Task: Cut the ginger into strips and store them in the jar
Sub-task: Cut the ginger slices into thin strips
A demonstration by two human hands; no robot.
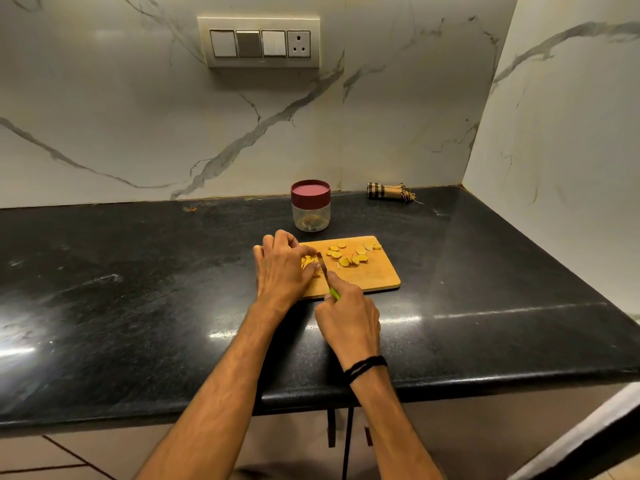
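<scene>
One rectangular wooden cutting board (375,280) with rounded corners lies near the middle of the tabletop (138,289), a single slab of polished black stone flecked with grey that shines under the light. Two hands work at the board's left end. The left hand (282,268) bends its fingers over a small yellow bunch of ginger (309,262) and pins it to the wood. The right hand (349,317) is wrapped round the bright green handle of one knife (325,276), whose narrow blade stands just beside the left fingertips, against the ginger. About eight loose slices (346,259), flat, roundish and pale yellow, lie scattered over the board's far half; they are too small to count surely. One squat round jar (310,211) of clear plastic, its maroon lid on, stands just behind the board toward the tabletop's back edge. One rolled checked cloth (389,192) with a frayed end lies along the back edge near the right corner. A black thread band (365,367) circles the right wrist. On the veined marble wall sits one switch plate (259,41) with three switches and one socket.
</scene>
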